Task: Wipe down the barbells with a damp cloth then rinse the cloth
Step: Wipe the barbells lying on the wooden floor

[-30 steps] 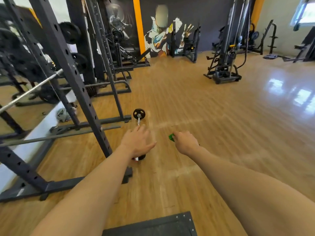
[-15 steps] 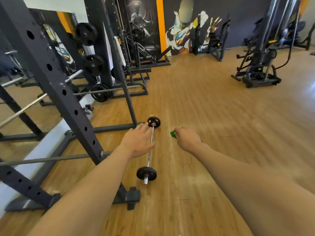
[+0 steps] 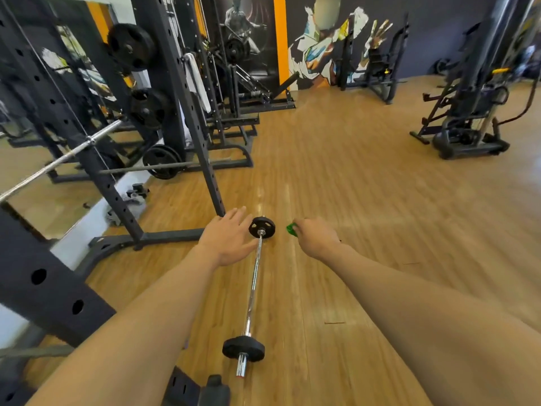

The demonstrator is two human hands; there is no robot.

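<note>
**Short barbell (image 3: 253,288) lying on the wooden floor (image 3: 366,200), both hands held out at its far end.**
The bar runs lengthwise between the forearms, with one small black plate close to the viewer and another at the far end. The left hand (image 3: 227,240), fingers straight and holding nothing, is just left of the far plate; contact with the bar cannot be told. The right hand (image 3: 316,238), just right of that plate, grips a green cloth (image 3: 292,230). A power rack (image 3: 202,148) stands further left, and a cable machine (image 3: 468,121) at far right.

A black power rack (image 3: 188,112) stands at the left on the wooden floor (image 3: 366,206). A cable machine (image 3: 468,133) occupies the upper right.
</note>
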